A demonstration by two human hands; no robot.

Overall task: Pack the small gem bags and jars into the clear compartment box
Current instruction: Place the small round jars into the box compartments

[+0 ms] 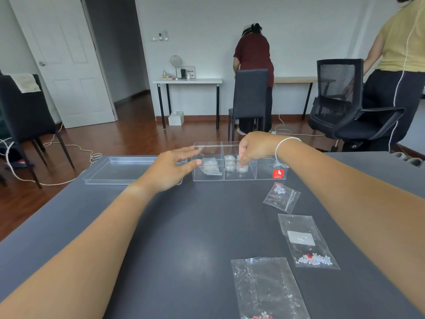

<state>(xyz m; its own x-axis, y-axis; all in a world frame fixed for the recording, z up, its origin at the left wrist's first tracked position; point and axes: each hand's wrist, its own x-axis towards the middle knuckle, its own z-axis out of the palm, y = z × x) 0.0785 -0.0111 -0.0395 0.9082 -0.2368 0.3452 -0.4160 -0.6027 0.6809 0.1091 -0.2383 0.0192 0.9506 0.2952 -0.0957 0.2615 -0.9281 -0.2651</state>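
The clear compartment box (269, 177) stands at the far side of the dark table, with a red label on its right front. Its left compartment holds small clear bags (210, 168). Small clear jars (229, 163) sit in the middle compartment. My right hand (255, 148) reaches down into that middle compartment, fingertips closed on a small jar (242, 168). My left hand (171, 169) rests against the box's left end, fingers spread, holding nothing. Three gem bags lie on the table to the right: a small one (281, 197), a longer one (307, 241) and a large one (268, 288).
The box's clear lid (115, 170) lies upside down left of the box. Black chairs (250, 97) stand beyond the table, and cables run across the wooden floor. Two people stand at the back and far right.
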